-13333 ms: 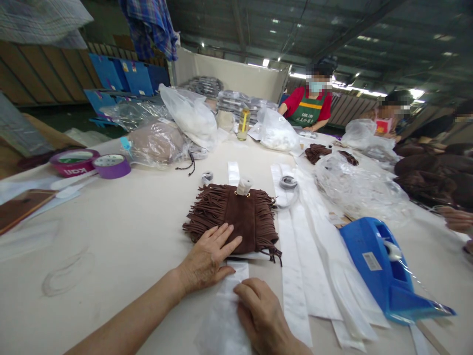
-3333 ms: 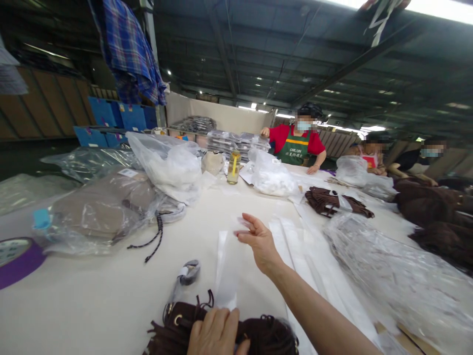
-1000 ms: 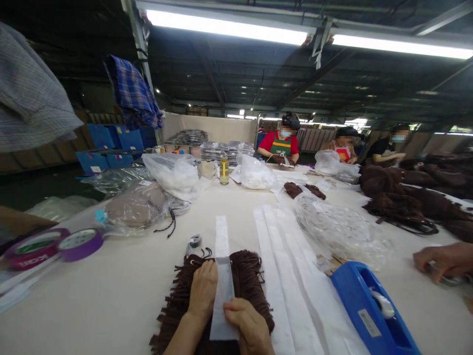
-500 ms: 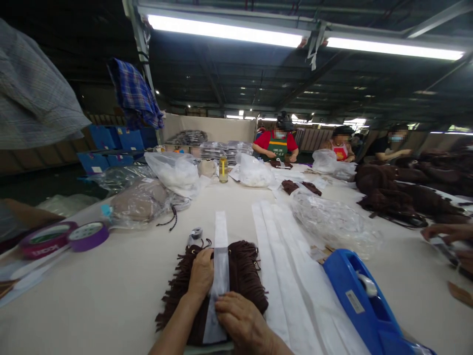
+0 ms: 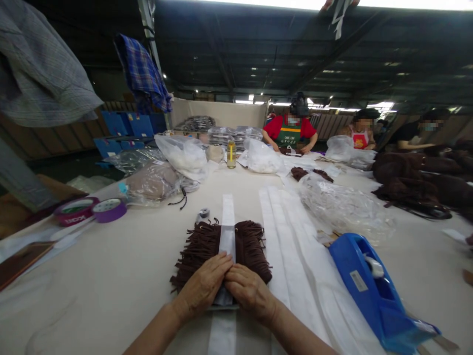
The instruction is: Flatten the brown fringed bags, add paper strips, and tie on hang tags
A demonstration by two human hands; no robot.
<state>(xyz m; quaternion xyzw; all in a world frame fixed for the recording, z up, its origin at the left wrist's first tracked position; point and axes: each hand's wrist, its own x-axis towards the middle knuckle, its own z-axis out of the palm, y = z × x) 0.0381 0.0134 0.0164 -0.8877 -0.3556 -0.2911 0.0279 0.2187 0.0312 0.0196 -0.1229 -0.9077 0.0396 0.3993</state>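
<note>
A brown fringed suede bag lies flat on the white table in front of me. A long white strip runs lengthwise over its middle and past its near edge. My left hand and my right hand rest side by side on the bag's near end. Their fingertips meet on the strip and press it down onto the bag. The fingers of both hands are bent and held together.
A blue tape dispenser sits at the right, beside more white strips. Two purple tape rolls lie at the left. Plastic bags, a bottle and brown bags crowd the far side, where several people work.
My hands slid down the strip to the bag's near end and came together. Earlier my right hand fetched the strip and laid it over the bag.
</note>
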